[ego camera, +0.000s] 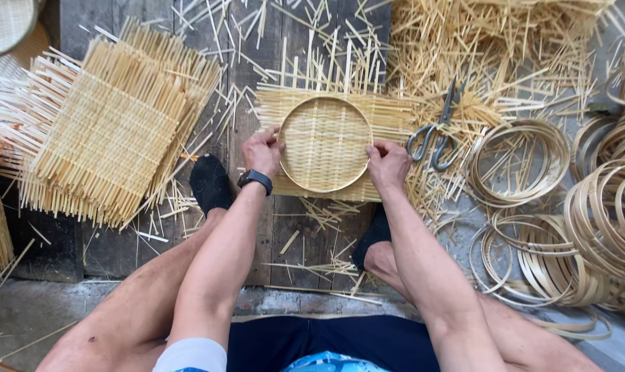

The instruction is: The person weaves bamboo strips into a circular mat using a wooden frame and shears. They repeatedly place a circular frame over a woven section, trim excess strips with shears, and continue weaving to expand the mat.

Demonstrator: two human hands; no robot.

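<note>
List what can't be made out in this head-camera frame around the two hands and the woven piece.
- Fingertips of the left hand and right hand: curled over the round hoop, grip underneath hidden.
- Woven mat centre: covered by the hoop.
- Scissors blade tips: lost among loose bamboo strips.
- Stack of woven mats: count too fine to tell.
- Bamboo rings: cut off by the right edge.

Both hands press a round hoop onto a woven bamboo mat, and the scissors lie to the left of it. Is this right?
Not quite. In the head view the scissors lie to the right of the woven bamboo mat, not left. Both the left hand and right hand do press the round hoop.
</note>
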